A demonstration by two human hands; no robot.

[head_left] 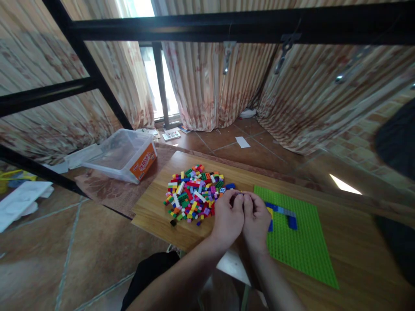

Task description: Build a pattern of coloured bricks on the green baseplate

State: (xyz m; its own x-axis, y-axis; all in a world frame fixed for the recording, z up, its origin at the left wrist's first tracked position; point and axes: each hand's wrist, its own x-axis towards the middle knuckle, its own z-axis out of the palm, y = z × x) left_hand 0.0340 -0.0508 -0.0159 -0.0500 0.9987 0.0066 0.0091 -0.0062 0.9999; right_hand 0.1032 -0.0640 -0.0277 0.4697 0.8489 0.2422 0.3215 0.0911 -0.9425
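Observation:
My left hand (228, 216) and my right hand (256, 218) meet over the table, fingertips pressed together. Both are closed in a pinch; whatever sits between them is too small and hidden to name. Left of them lies a heap of mixed coloured toy bricks (191, 196), with a blue brick (230, 186) at its edge close to my left fingers. To the right is a green baseplate (304, 250), partly behind my right hand. On it stands a bent row of blue bricks (292, 222), with a yellow brick (269, 212) beside my right hand.
The wooden table (155, 220) carries everything at hand. A clear plastic bin (119, 151) with an orange label stands beyond its left end. A black metal frame (207, 28) crosses above, before curtains (201, 86). White foam packaging (24, 201) lies on the tiled floor at left.

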